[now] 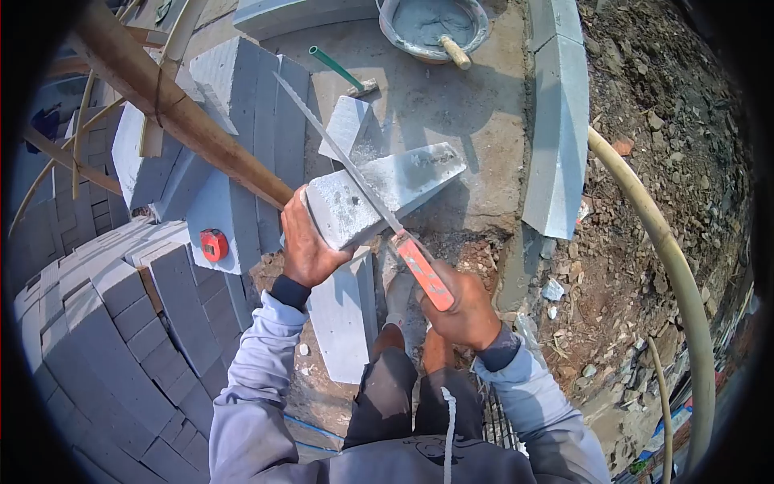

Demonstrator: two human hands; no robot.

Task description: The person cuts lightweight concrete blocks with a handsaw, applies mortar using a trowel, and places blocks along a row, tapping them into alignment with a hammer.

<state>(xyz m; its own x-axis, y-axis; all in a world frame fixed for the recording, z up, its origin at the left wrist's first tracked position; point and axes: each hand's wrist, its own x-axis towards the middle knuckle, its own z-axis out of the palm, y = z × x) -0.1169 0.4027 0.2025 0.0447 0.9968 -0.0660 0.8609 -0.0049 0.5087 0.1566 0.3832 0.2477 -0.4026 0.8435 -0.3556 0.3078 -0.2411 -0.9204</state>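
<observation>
My right hand [463, 306] is closed round the orange handle of a handsaw [342, 155], whose long blade points up and to the left. The blade lies across the top of a light grey aerated concrete block [422, 173]. My left hand [310, 248] grips the near left end of that block, thumb along its lower edge. Dark smudges mark the block's upper face. Just beyond the blade is a smaller cut piece of block [348, 124]. Behind it lies a hammer [339, 69] with a green handle.
A bucket of grey mortar [432, 24] holds a wooden-handled tool. Stacked blocks [105, 323] fill the left, and a red tape measure [214, 244] rests on one block. A bamboo pole [185, 109] slants down towards my left hand. A block row [558, 129] borders rubble [645, 161] at right.
</observation>
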